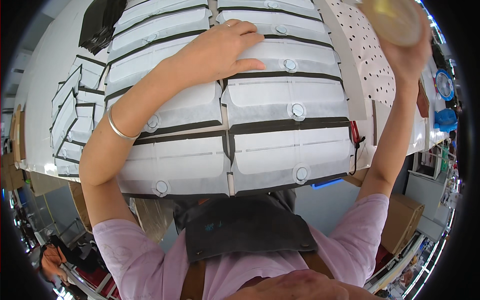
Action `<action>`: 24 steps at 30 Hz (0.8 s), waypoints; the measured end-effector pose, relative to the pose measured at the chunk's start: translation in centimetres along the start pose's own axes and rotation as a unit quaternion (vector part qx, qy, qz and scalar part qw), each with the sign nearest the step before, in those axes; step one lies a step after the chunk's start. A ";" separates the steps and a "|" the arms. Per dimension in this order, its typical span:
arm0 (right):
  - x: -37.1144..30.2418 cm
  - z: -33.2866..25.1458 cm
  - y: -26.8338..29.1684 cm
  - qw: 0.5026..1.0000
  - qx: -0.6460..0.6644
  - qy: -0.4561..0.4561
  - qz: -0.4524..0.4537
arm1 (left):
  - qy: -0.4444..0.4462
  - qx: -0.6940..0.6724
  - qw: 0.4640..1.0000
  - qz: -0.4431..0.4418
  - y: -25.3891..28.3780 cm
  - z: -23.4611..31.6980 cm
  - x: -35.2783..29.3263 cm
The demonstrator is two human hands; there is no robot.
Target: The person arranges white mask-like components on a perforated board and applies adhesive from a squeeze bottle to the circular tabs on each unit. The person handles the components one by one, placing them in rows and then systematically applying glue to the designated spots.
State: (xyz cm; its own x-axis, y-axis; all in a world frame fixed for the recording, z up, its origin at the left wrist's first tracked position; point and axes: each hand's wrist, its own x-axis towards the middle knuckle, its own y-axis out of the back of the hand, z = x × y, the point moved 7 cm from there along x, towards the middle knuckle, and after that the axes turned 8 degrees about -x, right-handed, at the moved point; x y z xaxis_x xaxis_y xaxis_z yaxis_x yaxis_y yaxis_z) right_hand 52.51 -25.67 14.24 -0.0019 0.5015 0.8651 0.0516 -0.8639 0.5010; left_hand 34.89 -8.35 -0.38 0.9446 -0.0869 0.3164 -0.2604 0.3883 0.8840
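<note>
White panels (290,145) with black edges lie overlapped in two columns on the table. Each shows a round metal disc, like a magnetic snap (301,174), near its lower edge. My left hand (220,52) rests on the far part of the columns, across the gap between them, its thumb and fingers apart and holding nothing. Raised at the far right, my right hand (410,57) is closed round a translucent, yellowish round container (392,22). The container is cut off by the top of the picture and somewhat blurred, so its contents cannot be made out.
More black-edged white panels (75,115) lie loosely overlapped at the left. A stack of black pieces (102,22) sits at the far left. Beside the right column are a pale sheet with black dots (367,55) and a red-handled tool (355,132). A cardboard box (400,220) stands below at right.
</note>
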 end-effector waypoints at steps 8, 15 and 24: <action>-7.1 4.9 -2.2 0.881 0.333 -0.335 -0.025 | 0.014 -0.077 0.997 -0.023 0.6 5.4 -2.1; -7.9 1.8 -5.9 0.855 0.359 -0.356 -0.117 | -0.002 -0.080 0.997 -0.022 -0.1 6.9 -3.1; -6.8 0.1 -5.6 0.880 0.305 -0.340 -0.129 | -0.003 -0.077 0.997 -0.018 -0.2 6.8 -3.2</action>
State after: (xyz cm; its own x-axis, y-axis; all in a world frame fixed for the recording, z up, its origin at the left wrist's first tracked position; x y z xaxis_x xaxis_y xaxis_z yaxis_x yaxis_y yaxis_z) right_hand 52.30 -24.21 5.54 0.4949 0.7685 0.4056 0.6645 -0.6355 0.3933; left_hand 30.57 -14.43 0.74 0.9513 -0.1085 0.2886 -0.1930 0.5205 0.8317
